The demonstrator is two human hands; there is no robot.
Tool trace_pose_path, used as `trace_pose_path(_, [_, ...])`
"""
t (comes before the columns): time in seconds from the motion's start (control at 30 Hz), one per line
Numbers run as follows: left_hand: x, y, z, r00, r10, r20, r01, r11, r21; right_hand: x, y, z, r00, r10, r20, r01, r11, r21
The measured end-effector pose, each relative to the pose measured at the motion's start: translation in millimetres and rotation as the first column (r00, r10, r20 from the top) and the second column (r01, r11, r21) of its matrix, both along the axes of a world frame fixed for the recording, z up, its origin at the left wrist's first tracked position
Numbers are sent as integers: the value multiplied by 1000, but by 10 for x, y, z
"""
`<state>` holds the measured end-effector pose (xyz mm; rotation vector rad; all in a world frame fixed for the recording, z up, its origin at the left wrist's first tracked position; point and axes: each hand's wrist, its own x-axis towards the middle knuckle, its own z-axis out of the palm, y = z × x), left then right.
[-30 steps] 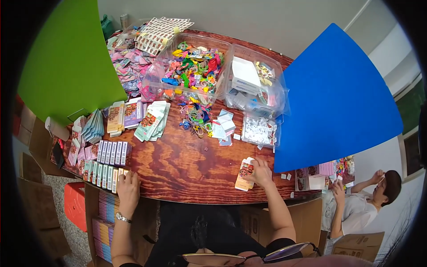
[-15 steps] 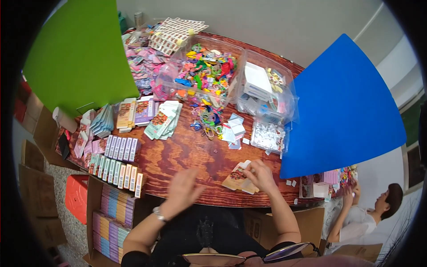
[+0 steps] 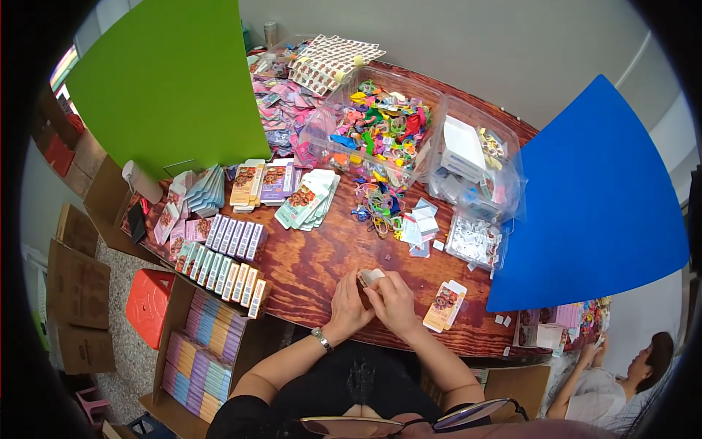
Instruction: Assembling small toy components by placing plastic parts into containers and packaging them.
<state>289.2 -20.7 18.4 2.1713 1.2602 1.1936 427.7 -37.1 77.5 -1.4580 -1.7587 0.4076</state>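
Observation:
Near the table's front edge both my hands are closed on a small folding carton (image 3: 371,276); its white flap shows at the top and the fingers cover most of it. My left hand (image 3: 346,304) wraps its left side. On its right side, my right hand (image 3: 395,301) grips with the fingers bent over the upper end. Just right of my right hand, flat orange-and-white cartons (image 3: 444,306) with a food-like picture lie on the table. A row of filled cartons (image 3: 223,271) in purple, green and orange stands to the left.
Flat green cartons (image 3: 311,201) lie fanned out farther back. Clear bins hold colourful small pieces (image 3: 384,121) and white boxes (image 3: 463,146). Green (image 3: 164,88) and blue (image 3: 592,212) panels flank the wooden table (image 3: 314,256). A person (image 3: 607,384) works at right.
My right hand has moved left from the flat cartons with one carton, and my left hand has come right to meet it. The view has shifted, so the table appears farther right.

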Motion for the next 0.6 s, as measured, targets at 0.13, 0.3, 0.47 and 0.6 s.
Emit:
trace_pose_path(0.13, [-92, 7, -111, 998, 26, 64, -12, 979, -203, -73, 2, 120, 992, -35, 121, 8, 976, 219])
trace_pose_path(0.3, [-143, 78, -8, 993, 78, 87, -66, 988, -141, -50, -123, -105, 984, -120, 134, 68, 938, 341])
trace_pose_path(0.47, [-158, 86, -65, 989, 76, 130, -67, 995, -71, -63, -110, -243, 985, -8, 174, -29, 978, 209])
trace_pose_path(0.6, [-198, 40, -100, 999, 15, 50, -10, 996, -85, -21, -115, -362, 998, 49, -49, -47, 998, 44])
